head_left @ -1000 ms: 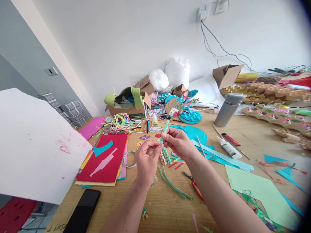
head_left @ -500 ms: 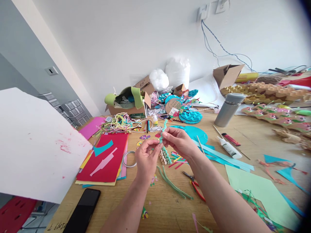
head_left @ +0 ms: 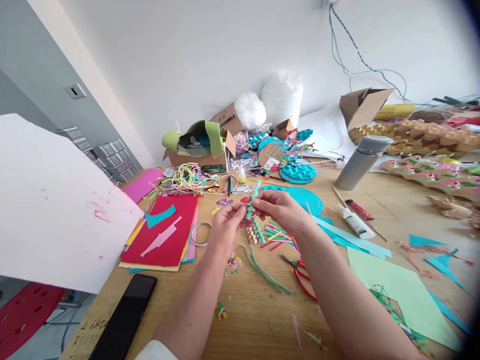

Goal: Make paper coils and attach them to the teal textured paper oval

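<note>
The coiled mint-green pipe cleaner [head_left: 250,212] stands raised between the two hands, its wavy tip pointing to one o'clock. The left hand [head_left: 227,226] pinches its lower part between thumb and forefinger; the right hand [head_left: 284,209] pinches it a little higher, fingers curled. Taking the hands as the dial's centre, twisted strands [head_left: 256,233] lie close by between five and six o'clock, with straight green stems [head_left: 264,272] farther out that way. Red-handled pliers [head_left: 300,277] rest near five, red paper [head_left: 168,245] between eight and nine, and a grey flask [head_left: 360,165] stands toward two.
</note>
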The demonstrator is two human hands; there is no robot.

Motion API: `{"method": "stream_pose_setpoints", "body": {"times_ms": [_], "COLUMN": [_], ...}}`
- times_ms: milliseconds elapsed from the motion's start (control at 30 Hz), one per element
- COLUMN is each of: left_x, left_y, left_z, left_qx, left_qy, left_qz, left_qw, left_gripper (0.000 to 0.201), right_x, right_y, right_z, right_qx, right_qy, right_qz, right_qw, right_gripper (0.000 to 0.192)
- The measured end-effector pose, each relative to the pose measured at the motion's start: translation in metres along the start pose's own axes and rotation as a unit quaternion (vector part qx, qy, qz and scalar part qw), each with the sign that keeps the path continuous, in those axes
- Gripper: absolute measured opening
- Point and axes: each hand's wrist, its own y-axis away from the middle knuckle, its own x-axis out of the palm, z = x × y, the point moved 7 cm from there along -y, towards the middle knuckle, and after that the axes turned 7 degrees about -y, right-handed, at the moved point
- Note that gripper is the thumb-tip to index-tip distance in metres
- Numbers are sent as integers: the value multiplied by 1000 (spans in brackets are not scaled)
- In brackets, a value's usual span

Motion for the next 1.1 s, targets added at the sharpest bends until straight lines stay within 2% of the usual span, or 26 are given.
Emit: {"method": "stream_pose_setpoints", "body": {"times_ms": [133, 367, 767, 1100], "left_x": [0, 3, 4, 10], "left_y": [-1, 1, 2, 5], "left_z": [7, 14, 14, 12], "left_qx": [-67, -114, -124, -107], "left_qy": [42, 53, 107, 136], "left_qz": [35, 47, 22, 9], "left_qw": [996, 991, 986, 985], "left_gripper": [35, 34, 23, 28], "right_x": [-1, -5, -7, -7], "right_y": [-1, -2, -2, -2], "right_z": [-3, -3, -4, -2], "right_qx": [7, 3, -10, -4], "right_qy": [5, -7, -10, -33], "right_qz": [-3, -22, -35, -58], "right_qw": [1000, 1000, 999, 998], "right_gripper": [33, 30, 30, 38]}}
